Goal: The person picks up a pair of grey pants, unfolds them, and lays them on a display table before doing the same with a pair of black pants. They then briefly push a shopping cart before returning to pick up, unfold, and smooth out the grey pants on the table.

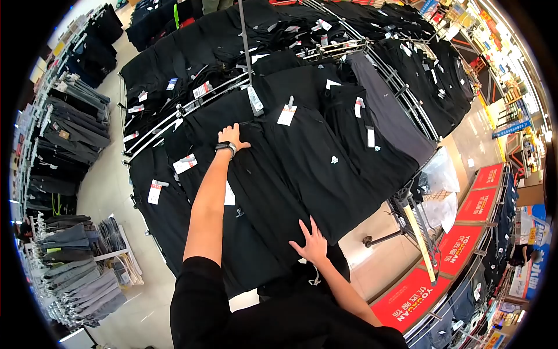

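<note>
Black trousers [264,180] with hang tags lie in overlapping layers across a sloping rack in front of me. My left hand [232,138], with a dark watch at the wrist, lies on the upper end of one pair, its fingers spread. Nearer to me, my right hand [312,242] touches the lower part of the trousers with fingers apart. Neither hand has closed on the cloth. A white tag [286,114] sits on the pair to the right, and a grey label [255,101] hangs above my left hand. A dark grey pair [389,110] lies at the right end.
Metal rails [154,143] run behind these trousers, with more black clothing beyond. Hanging trousers [75,128] line a rack at the left. Red signs [415,296] edge another display at the lower right. A yellow-topped bar [419,241] and a caster [367,240] stand near it.
</note>
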Demonstrator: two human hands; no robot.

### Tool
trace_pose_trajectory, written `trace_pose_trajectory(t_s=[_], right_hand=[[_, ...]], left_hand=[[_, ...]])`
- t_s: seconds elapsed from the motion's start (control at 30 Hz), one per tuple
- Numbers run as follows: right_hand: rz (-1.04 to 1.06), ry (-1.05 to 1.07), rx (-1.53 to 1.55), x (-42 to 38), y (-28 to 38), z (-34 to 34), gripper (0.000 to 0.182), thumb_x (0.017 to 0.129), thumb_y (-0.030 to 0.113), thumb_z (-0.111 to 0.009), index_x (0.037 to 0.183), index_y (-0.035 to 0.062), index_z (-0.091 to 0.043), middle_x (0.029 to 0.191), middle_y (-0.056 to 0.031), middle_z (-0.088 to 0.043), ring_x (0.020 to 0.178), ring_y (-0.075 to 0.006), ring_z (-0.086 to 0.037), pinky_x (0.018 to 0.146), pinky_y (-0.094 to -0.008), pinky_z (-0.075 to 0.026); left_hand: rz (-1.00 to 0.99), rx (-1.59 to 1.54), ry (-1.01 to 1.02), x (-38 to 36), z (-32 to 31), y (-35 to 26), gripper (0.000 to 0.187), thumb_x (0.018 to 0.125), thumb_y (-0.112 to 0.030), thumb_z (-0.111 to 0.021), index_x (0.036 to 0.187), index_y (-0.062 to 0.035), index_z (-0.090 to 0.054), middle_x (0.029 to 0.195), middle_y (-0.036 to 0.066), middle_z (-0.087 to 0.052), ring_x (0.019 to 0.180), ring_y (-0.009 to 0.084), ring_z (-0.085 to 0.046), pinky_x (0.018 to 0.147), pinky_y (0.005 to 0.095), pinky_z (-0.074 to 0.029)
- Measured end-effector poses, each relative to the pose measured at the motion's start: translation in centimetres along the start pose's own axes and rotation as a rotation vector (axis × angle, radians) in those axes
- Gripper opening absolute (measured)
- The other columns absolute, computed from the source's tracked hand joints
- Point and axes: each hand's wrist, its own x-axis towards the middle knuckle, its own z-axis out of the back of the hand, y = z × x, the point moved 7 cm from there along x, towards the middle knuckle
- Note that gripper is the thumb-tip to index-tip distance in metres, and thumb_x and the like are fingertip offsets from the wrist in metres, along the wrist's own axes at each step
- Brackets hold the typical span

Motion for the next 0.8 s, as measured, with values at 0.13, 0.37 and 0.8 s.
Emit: trace_pose_trajectory(t_s=[0.13, 0.37, 0.8], right_hand=[[-0.076, -0.010, 0.166, -0.2, -1.1, -0.2, 0.071, 0.078, 0.042, -0.072, 0.136, 0.0125, -0.046, 0.140, -0.0167, -0.044, 0.107, -0.0365, -0.060, 0.081, -0.0399, -0.054], [-0.264, -0.191, 0.389, 0.6, -3.3, -0.5, 0.036, 0.083, 0.017, -0.069, 0.112, -0.0014, -0.060, 0.105, -0.0193, -0.065, 0.096, -0.0355, -0.063, 0.083, -0.0387, -0.051], [-0.311, -0.144, 0.636, 1.0, -5.2, -0.2, 0.015, 0.087, 0.010, -0.066, 0.091, -0.0032, -0.062, 0.072, -0.0118, -0.063, 0.064, -0.0154, -0.060, 0.064, -0.0280, -0.048]], left_hand=[[-0.193, -0.029, -0.155, -1.7, 1.9, -3.5, 0.078, 0.063, -0.044, -0.083, 0.127, -0.0117, -0.051, 0.118, 0.013, -0.052, 0.113, 0.0322, -0.050, 0.092, 0.0436, -0.042], [-0.231, -0.194, -0.265, -1.9, 1.5, -4.2, 0.055, 0.069, -0.029, -0.082, 0.113, -0.0124, -0.053, 0.108, 0.011, -0.059, 0.102, 0.0298, -0.057, 0.085, 0.0409, -0.044], [-0.362, -0.965, 0.102, 0.8, 0.0, 0.4, 0.029, 0.088, -0.030, -0.066, 0.086, -0.0004, -0.067, 0.081, 0.006, -0.066, 0.082, 0.0150, -0.063, 0.076, 0.0329, -0.047]])
